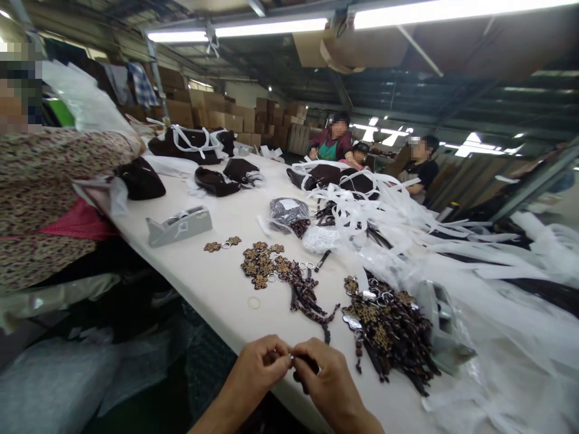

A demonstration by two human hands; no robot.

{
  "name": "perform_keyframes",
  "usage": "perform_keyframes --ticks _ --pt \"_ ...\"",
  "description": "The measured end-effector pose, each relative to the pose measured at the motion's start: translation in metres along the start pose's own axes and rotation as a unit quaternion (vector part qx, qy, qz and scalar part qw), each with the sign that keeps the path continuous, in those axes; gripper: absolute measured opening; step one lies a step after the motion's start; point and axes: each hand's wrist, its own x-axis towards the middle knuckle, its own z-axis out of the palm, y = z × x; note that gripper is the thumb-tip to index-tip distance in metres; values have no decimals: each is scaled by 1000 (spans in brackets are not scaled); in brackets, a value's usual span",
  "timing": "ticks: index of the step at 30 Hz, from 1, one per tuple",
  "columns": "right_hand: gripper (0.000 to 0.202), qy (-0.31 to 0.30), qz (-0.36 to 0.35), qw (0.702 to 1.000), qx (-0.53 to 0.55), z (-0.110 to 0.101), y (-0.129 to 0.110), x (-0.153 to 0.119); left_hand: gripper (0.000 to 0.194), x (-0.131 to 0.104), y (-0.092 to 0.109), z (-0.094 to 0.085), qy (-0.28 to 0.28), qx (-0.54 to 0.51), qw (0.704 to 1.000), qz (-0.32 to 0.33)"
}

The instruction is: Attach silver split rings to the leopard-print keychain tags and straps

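Observation:
At the table's front edge my left hand and my right hand meet fingertip to fingertip. Between them is a tiny shiny metal piece, too small to name. A dark strap runs through my right hand, which is closed around it. The fingers of my left hand are pinched on the metal piece. Just beyond lie dark beaded tassels and leopard-print flower charms with metal rings. To the right is a larger heap of beaded tassels and charms.
A grey tape dispenser stands at left, another at right. White strips and plastic wrap spread across the right side. Dark bags lie farther back. A co-worker's patterned sleeve is at left; other people work behind.

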Motion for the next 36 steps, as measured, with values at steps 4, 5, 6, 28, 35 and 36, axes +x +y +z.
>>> perform_keyframes --ticks 4,5,6,28,35,36 --pt "16 5 -17 1000 -23 2 -1 -3 14 -1 5 2 37 31 999 23" --pt "16 2 -22 1000 -23 2 -1 -3 14 -1 5 1 38 23 999 23" --pt "15 3 -23 1000 -14 2 -1 -3 14 -1 5 1 36 11 999 21" --pt "8 -43 46 984 169 -14 -12 -1 15 -10 22 -1 97 90 985 115" --pt "11 -31 -38 997 60 -13 -10 0 16 -9 20 -4 94 133 975 150" --pt "11 -29 -42 997 50 -12 -9 0 16 -9 20 -4 91 139 974 154"
